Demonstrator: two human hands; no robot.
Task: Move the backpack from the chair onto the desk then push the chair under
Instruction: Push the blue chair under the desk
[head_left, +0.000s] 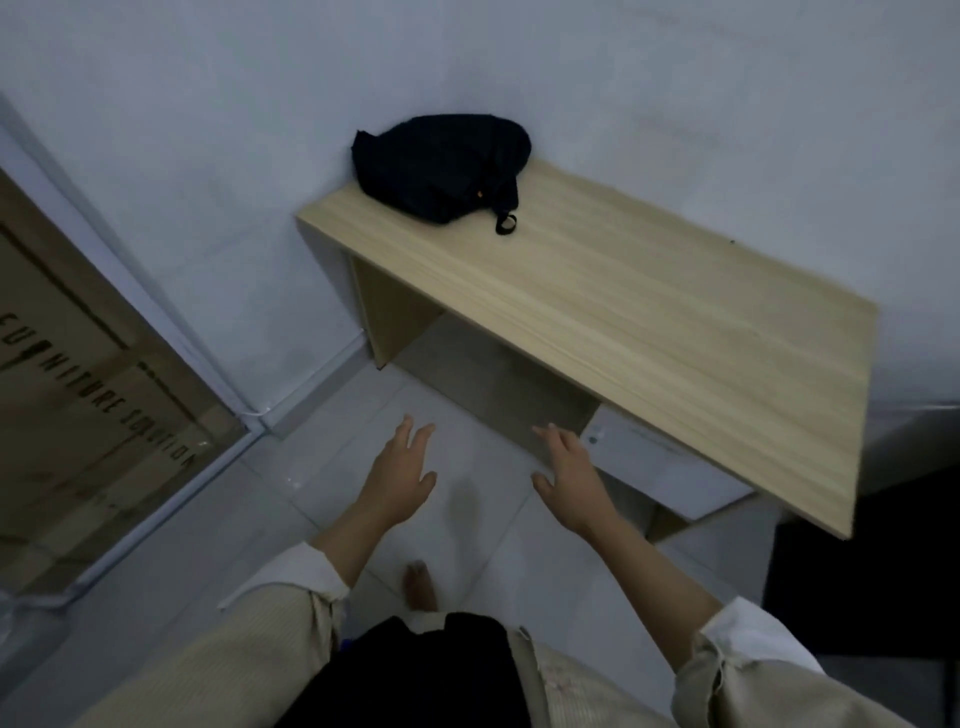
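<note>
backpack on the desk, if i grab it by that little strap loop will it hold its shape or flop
Probably flop: the backpack lies slumped and rounded on the desk, so it looks soft and lightly filled. Lifted by its strap loop, it would likely sag and swing. It seems unlikely to roll or slide.

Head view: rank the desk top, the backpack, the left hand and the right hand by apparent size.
1. desk top
2. backpack
3. left hand and right hand: look alike, unranked; being nearer the camera enlarges them.
</note>
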